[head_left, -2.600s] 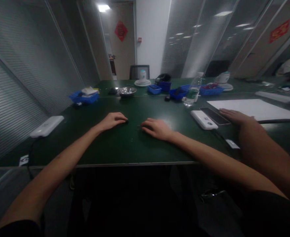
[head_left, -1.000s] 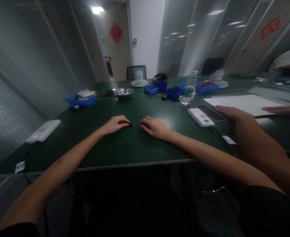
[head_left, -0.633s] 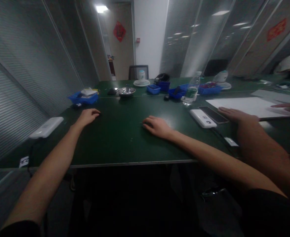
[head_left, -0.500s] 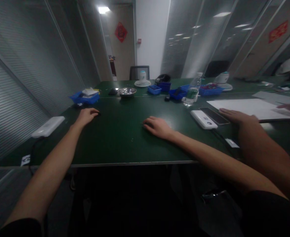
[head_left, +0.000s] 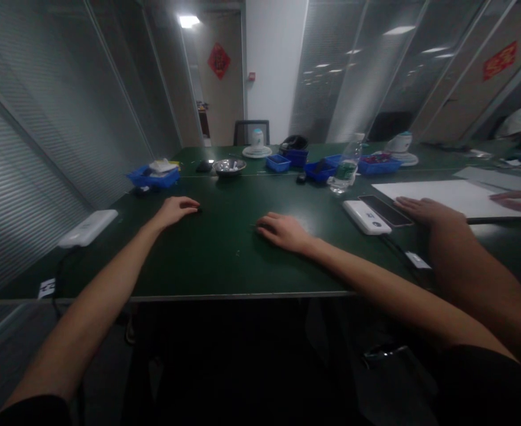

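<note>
My left hand (head_left: pixel 175 212) is just above the green table (head_left: pixel 216 260), thumb and fingers pinched together. A small black object (head_left: pixel 199 209) shows at the fingertips, too small to name. Nearer the middle, my right hand (head_left: pixel 283 231) rests on the table with its fingers curled inward. A faint thin tip seems to stick out past those fingers, but I cannot make out what it belongs to. The two hands are apart. Beyond them stands a shiny metal bowl (head_left: pixel 229 167) with small pieces inside.
A blue tray (head_left: pixel 154 177) holds packets at left. White power banks (head_left: pixel 89 228) lie at both sides, the right one beside a phone (head_left: pixel 385 210). A water bottle (head_left: pixel 347 165) stands near more blue trays (head_left: pixel 320 171). At right, a co-worker's hands (head_left: pixel 429 210) touch white paper (head_left: pixel 446 192).
My left hand has moved right, toward the middle of the table, with the small black object at its fingertips. My right hand stays nearly in place. The co-worker's far hand has shifted slightly left.
</note>
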A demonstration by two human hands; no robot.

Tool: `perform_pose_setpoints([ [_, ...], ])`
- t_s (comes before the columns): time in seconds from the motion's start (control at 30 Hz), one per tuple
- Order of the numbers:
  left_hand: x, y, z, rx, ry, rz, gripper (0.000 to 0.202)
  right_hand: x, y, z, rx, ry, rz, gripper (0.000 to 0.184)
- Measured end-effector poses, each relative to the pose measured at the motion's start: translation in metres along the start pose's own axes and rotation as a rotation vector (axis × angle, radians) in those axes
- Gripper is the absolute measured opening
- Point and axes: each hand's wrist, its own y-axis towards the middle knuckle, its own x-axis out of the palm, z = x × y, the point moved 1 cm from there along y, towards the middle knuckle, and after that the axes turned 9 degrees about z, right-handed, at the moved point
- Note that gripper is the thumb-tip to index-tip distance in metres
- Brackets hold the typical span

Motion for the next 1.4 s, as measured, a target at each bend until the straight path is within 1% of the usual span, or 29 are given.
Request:
perform_pose_setpoints([
  [0.1,0.033,-0.007,0.042,0.229,-0.148,-0.154,0.032,0.000,0.000,-0.001,-0.058,0.008,0.000,0.033],
  [0.2,0.061,-0.018,0.081,0.381,-0.250,-0.265,0.029,-0.001,-0.001,-0.003,-0.093,0.001,0.000,0.033],
  [0.3,0.074,-0.030,0.107,0.463,-0.292,-0.313,0.027,0.000,-0.001,-0.003,-0.111,0.008,-0.014,0.034],
  [0.37,0.076,-0.034,0.115,0.487,-0.297,-0.320,0.026,0.001,-0.001,-0.003,-0.115,0.002,-0.020,0.033],
  [0.43,0.077,-0.036,0.117,0.495,-0.301,-0.319,0.026,0.002,-0.001,-0.002,-0.112,-0.007,-0.023,0.033],
  [0.67,0.079,-0.034,0.111,0.497,-0.317,-0.295,0.024,0.002,-0.001,-0.003,-0.132,0.009,-0.010,0.033],
  [0.9,0.081,-0.037,0.117,0.511,-0.333,-0.315,0.024,0.003,-0.001,-0.005,-0.155,0.001,-0.006,0.035],
  [1.17,0.083,-0.038,0.117,0.497,-0.338,-0.315,0.030,0.004,0.001,-0.008,-0.090,-0.030,0.011,0.035],
  [1.3,0.080,-0.032,0.108,0.503,-0.249,-0.297,0.031,0.002,0.001,-0.007,-0.037,-0.062,0.012,0.033],
  [1.4,0.071,-0.020,0.089,0.471,-0.157,-0.271,0.033,-0.001,0.000,-0.002,-0.008,-0.072,0.035,0.032],
])
